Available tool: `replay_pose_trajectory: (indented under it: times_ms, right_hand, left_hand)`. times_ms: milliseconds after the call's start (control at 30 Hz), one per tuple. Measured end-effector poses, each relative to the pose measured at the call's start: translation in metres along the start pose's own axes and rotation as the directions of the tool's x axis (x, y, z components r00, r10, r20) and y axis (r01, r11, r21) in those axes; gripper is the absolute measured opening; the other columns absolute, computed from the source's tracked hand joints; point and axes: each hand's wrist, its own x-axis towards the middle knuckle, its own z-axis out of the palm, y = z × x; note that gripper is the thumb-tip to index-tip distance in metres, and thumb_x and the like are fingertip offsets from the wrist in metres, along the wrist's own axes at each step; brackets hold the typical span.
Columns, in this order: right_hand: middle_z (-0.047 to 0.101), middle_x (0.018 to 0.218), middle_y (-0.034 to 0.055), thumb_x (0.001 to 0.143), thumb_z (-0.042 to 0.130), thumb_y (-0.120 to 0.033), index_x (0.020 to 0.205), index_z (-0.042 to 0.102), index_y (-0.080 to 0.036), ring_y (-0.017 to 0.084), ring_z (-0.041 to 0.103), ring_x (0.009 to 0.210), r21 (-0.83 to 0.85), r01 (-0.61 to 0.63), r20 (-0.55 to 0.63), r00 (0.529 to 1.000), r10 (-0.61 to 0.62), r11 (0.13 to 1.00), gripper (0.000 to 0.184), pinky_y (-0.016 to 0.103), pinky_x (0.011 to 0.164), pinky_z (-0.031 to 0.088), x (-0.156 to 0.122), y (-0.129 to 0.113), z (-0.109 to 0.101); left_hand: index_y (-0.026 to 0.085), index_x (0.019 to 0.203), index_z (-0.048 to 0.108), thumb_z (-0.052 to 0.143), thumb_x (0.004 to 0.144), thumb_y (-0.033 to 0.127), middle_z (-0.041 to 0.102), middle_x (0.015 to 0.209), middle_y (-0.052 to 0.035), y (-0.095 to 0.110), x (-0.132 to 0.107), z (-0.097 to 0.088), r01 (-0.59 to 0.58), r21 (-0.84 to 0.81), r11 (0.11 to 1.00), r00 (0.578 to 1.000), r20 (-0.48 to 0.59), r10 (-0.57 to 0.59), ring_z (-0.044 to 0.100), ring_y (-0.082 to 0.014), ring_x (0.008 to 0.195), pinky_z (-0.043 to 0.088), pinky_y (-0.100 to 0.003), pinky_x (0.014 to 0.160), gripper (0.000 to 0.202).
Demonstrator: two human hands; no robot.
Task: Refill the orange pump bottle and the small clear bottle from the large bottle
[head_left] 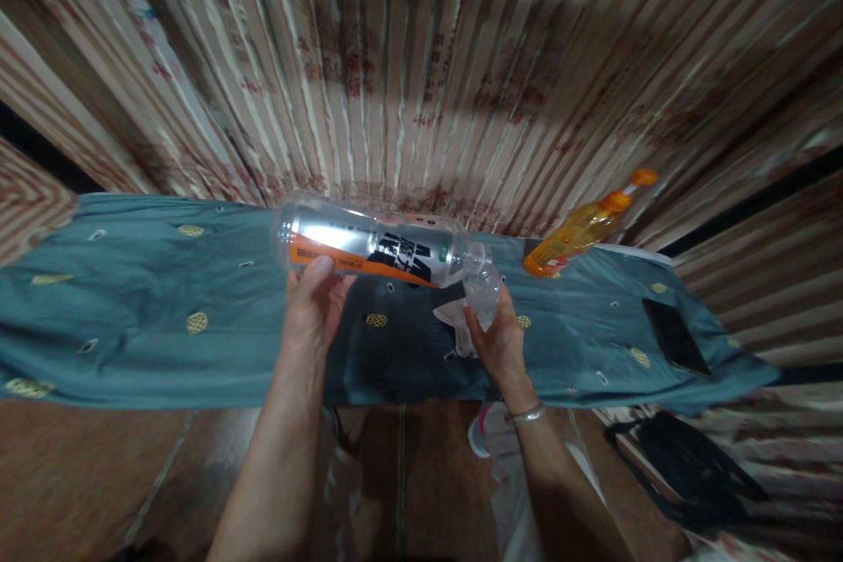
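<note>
My left hand [316, 307] grips a large clear plastic bottle [369, 241] near its base. The bottle lies tilted in the air, its silver, orange and black label facing me and its neck pointing right. In my right hand [497, 338] is a small clear plastic cup [484, 291], its fingers wrapped round it. The bottle's mouth is at the cup's rim; whether they touch I cannot tell. Any liquid passing between them cannot be made out. A white crumpled piece [456, 320], perhaps tissue, shows beside my right hand.
An orange pump bottle [580, 233] stands right of the cup on the teal patterned cloth [230, 351]. A dark phone [675, 336] lies on the cloth's right end. A pleated curtain [395, 61] hangs behind. A black bag [698, 465] sits low at the right.
</note>
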Motion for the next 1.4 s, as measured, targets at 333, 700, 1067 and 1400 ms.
replay_pose_trajectory:
  times_ms: [333,700,1067,1400]
  right_hand:
    - [0.067,0.137,0.0264,0.098,0.052,-0.055,0.15,0.044,-0.01,0.037,0.069,0.124,0.014,-0.029,0.019,0.999,0.029,0.999,0.069,0.058,0.101,0.059,-0.0004,-0.0005,-0.0008]
    - [0.067,0.137,0.0272,0.098,0.053,-0.055,0.149,0.046,-0.007,0.036,0.069,0.126,0.021,-0.003,0.011,1.0,0.003,1.0,0.07,0.054,0.102,0.06,0.0009,0.0014,-0.0008]
    - [0.068,0.136,0.0261,0.098,0.052,-0.056,0.148,0.046,-0.009,0.037,0.071,0.123,0.013,-0.027,0.005,1.0,0.027,1.0,0.069,0.055,0.1,0.061,0.0002,-0.0005,-0.0004]
    - [0.069,0.134,0.0265,0.096,0.054,-0.053,0.148,0.046,-0.008,0.037,0.071,0.121,0.023,-0.058,0.015,0.998,0.058,0.998,0.069,0.054,0.1,0.061,0.0003,-0.0019,-0.0005]
  left_hand:
    - [0.023,0.094,0.074,0.091,0.058,0.037,0.077,0.087,-0.0022,0.002,-0.0014,0.0018,0.007,0.012,1.0,1.0,-0.006,-0.007,0.076,-0.0276,0.092,0.065,-0.044,0.088,0.042]
    - [0.022,0.092,0.072,0.093,0.058,0.04,0.076,0.088,-0.0028,0.0019,-0.002,0.0037,-0.02,0.02,1.0,1.0,-0.004,0.02,0.076,-0.0292,0.095,0.063,-0.048,0.092,0.044]
    - [0.023,0.089,0.074,0.094,0.053,0.04,0.077,0.086,-0.0022,0.0046,-0.0034,0.0074,-0.003,-0.007,1.0,1.0,-0.02,0.003,0.075,-0.0249,0.084,0.066,-0.043,0.086,0.044]
    - [0.023,0.096,0.073,0.093,0.058,0.041,0.076,0.088,-0.0038,0.0036,-0.0029,0.0051,-0.019,0.03,0.999,1.0,0.013,0.019,0.076,-0.0288,0.093,0.064,-0.046,0.09,0.046]
